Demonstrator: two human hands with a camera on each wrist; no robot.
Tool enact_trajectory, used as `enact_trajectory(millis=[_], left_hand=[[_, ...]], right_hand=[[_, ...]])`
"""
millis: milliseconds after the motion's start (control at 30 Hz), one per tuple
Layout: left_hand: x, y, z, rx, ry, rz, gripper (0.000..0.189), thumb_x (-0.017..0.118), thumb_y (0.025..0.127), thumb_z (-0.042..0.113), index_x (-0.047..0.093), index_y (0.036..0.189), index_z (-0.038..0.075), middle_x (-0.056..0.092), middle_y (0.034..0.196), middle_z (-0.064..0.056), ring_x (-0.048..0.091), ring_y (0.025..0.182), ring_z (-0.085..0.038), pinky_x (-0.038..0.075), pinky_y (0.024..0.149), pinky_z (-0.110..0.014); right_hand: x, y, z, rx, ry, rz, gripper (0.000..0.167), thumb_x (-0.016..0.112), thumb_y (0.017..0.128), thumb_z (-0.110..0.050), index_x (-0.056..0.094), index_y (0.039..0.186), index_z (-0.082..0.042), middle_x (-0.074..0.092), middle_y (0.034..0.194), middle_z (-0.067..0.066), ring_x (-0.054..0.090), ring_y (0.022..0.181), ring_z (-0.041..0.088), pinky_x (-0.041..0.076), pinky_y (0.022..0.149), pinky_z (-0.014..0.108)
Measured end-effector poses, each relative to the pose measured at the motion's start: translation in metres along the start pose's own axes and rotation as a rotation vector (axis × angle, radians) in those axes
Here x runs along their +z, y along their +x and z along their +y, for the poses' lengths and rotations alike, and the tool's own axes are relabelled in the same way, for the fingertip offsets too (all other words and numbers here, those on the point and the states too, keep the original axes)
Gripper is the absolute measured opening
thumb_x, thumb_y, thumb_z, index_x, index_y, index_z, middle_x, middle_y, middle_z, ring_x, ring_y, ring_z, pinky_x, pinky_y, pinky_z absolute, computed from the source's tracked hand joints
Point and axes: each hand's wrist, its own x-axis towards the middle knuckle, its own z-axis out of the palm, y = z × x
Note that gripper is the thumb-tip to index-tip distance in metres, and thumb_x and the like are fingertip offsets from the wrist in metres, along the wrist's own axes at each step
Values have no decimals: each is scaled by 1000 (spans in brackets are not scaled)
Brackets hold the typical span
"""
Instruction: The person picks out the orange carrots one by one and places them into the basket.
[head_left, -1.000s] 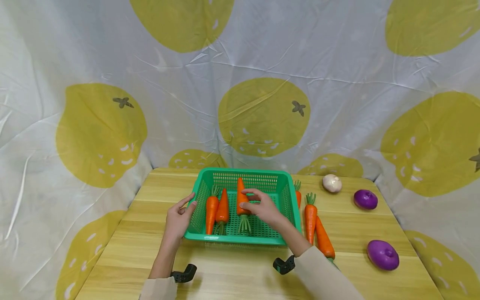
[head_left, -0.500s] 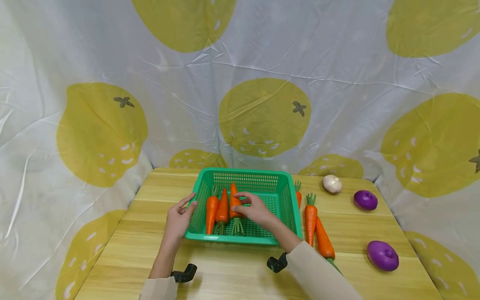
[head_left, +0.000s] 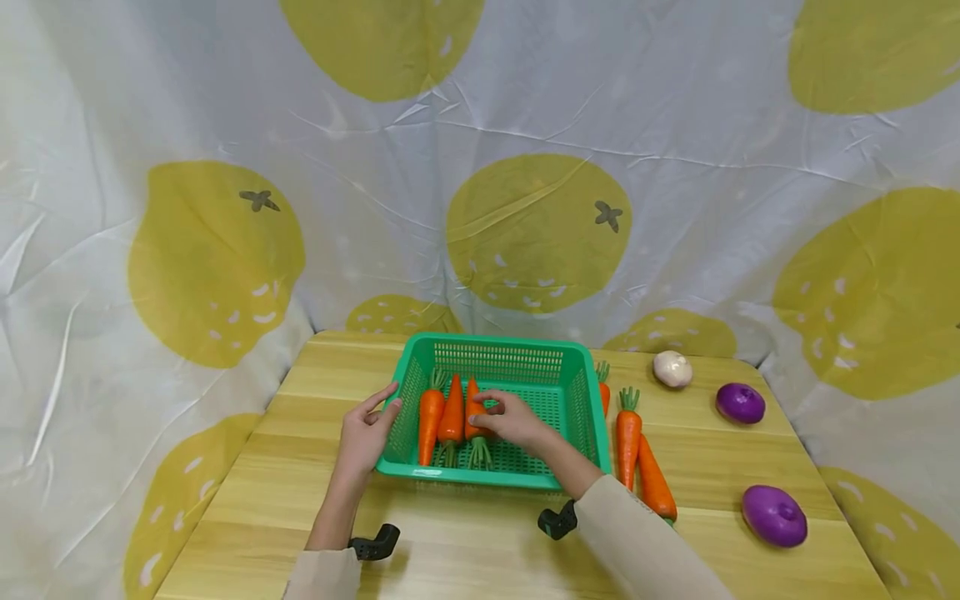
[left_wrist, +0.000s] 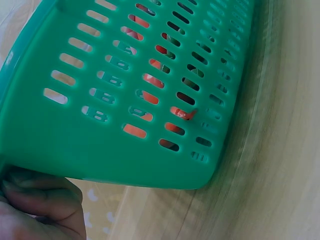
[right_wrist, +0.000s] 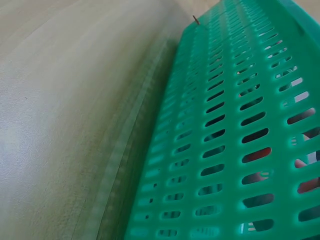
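Carrot [head_left: 472, 408]: lies in the green basket [head_left: 487, 478], right of two more carrots [head_left: 431, 417].
Right hand [head_left: 514, 419]: pinches carrot between thumb and fingers.
Left hand [head_left: 366, 433]: grips basket's left rim.
Wooden table [head_left: 457, 542]: bears basket, with purple onions [head_left: 775, 516] at right.

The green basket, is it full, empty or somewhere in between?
Partly filled: in the head view, three carrots sit side by side inside the green basket, with open room to their right.
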Motion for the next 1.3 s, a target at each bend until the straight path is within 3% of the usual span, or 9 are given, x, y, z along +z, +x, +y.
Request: enact_trajectory(millis=[233,533,767,1033,1300], left_hand=[[1,-1,1,-19,-11,-1,43,69,101,32,64,142,26,42,53,7,31,40,-6,30,41,-20],[-3,0,1,-65,-42,-40,47,65,103,26,58,149,20,42,53,5,32,39,-7,33,41,-22],[-1,-2,1,-27,-19,-21,45,68,102,31,62,145,25,40,53,7,29,38,-6,29,40,-20],[0,-1,0,-5,-32,-14,46,69,100,34,63,144,24,39,51,8,28,38,-5,28,38,-19],[-1,-2,2,-19,-25,-12,45,70,100,34,63,144,25,38,51,7,28,38,-7,27,39,-21]], right_hand=[[0,3,3,16,6,-4,48,73,98,-26,59,141,-10,60,135,23,68,107,26,61,84,44],[3,3,3,41,43,-20,52,73,98,-24,55,144,-8,54,138,26,68,106,27,60,90,48],[1,-1,4,35,-29,-8,56,77,92,-14,56,144,-8,54,139,22,62,114,30,57,91,47],[2,-3,6,47,-64,-4,57,78,91,-11,55,143,-6,56,134,23,70,89,27,61,84,47],[0,-7,5,35,-96,11,52,76,94,-17,56,141,-4,59,130,23,69,85,26,61,80,47]])
